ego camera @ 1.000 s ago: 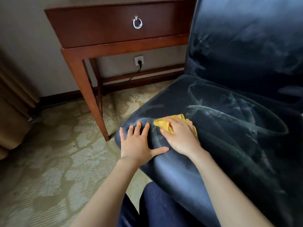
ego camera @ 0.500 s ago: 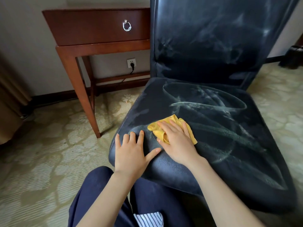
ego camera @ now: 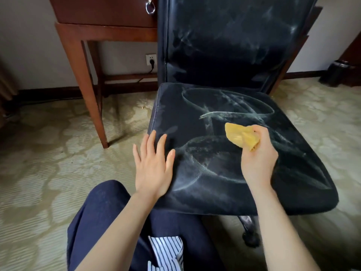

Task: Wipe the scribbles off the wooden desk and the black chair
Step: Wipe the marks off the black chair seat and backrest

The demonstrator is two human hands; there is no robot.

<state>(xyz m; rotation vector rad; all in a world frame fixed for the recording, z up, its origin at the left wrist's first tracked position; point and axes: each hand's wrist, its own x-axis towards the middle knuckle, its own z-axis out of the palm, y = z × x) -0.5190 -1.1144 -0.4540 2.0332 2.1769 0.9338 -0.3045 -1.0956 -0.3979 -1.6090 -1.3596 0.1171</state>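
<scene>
The black chair (ego camera: 293, 173) fills the middle and right of the head view, its seat and backrest marked with white chalky loops and smears. My right hand (ego camera: 257, 159) is raised over the seat and grips a crumpled yellow cloth (ego camera: 240, 137). My left hand (ego camera: 154, 165) hovers flat with fingers spread at the seat's front left edge. The wooden desk (ego camera: 101, 32) stands behind on the left, showing a drawer with a metal ring pull (ego camera: 150, 7); its top is out of view.
A patterned beige carpet (ego camera: 48, 153) covers the floor. A wall socket with a black plug (ego camera: 151, 60) sits under the desk. A dark bin (ego camera: 338, 73) stands at the far right by the wall. My dark blue trousers (ego camera: 101, 218) are at the bottom.
My right hand lifted the yellow cloth off the seat and bunched it up, moving right. My left hand came off the seat edge. The view shifted back, showing more of the chair.
</scene>
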